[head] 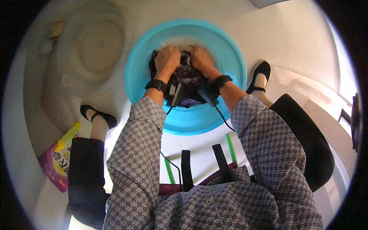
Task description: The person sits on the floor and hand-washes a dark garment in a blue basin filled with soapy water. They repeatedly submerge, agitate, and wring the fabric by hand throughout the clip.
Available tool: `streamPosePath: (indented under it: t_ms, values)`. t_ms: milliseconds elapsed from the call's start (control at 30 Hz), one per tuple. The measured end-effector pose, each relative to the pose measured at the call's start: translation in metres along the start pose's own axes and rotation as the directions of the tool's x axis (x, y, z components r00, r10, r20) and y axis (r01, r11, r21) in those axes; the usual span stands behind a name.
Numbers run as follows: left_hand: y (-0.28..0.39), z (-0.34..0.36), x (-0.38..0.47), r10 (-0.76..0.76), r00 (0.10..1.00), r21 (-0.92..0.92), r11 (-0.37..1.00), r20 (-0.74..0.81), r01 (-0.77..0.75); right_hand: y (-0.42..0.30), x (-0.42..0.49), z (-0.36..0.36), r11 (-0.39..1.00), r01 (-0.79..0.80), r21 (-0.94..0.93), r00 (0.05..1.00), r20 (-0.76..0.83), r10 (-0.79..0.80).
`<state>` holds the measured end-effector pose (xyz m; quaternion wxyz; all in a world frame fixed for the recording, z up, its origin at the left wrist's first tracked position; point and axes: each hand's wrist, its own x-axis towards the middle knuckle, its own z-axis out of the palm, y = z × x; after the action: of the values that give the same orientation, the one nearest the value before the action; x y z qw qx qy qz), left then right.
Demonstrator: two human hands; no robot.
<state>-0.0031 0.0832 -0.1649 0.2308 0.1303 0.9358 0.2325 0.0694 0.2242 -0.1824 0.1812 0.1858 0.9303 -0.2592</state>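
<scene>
A light-blue plastic basin [188, 123] stands on the pale floor between my feet. Dark patterned cloth [187, 76] lies bunched up inside it, and suds [181, 42] show at the far side. My left hand [168, 59] is closed in a fist around the left part of this fabric. Beside it, my right hand [202, 60] grips the cloth in the same way, knuckles up. A small gap with cloth in it separates the two fists. Both wrists wear black straps with small boxes and cables that hang over the basin.
A translucent plastic tub [100, 46] sits to the upper left. Near my left leg lies a purple packet [54, 164] bearing writing, with a yellow plastic object [67, 138] on it. Green stool legs [231, 148] show below me. My shoes flank the basin.
</scene>
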Motion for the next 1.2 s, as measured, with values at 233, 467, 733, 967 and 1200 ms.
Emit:
streamPosePath:
  t_ms: [233, 467, 733, 967, 1200]
  values:
    - [0.003, -0.015, -0.041, 0.133, 0.987, -0.035, 0.99, -0.094, -0.136, -0.023, -0.047, -0.023, 0.972, 0.027, 0.234, 0.98, -0.196, 0.02]
    - [-0.002, 0.012, -0.075, 0.295, 0.955, 0.352, 0.898, -0.035, -0.264, -0.035, -0.08, 0.002, 0.995, 0.057, -0.081, 0.955, -0.285, -0.078]
    - [0.004, 0.001, -0.022, 0.208, 0.978, 0.239, 0.95, -0.011, -0.199, -0.02, -0.029, -0.006, 0.999, -0.047, 0.013, 0.997, -0.06, 0.048]
    - [0.011, -0.036, -0.006, 0.113, 0.993, -0.065, 0.991, -0.033, -0.115, -0.026, -0.015, -0.056, 0.914, 0.019, 0.406, 0.996, -0.087, 0.018]
    - [0.033, -0.098, -0.061, 0.357, 0.783, 0.002, 0.91, -0.509, -0.414, -0.062, -0.062, -0.115, 0.768, 0.345, 0.54, 0.917, -0.369, -0.152]
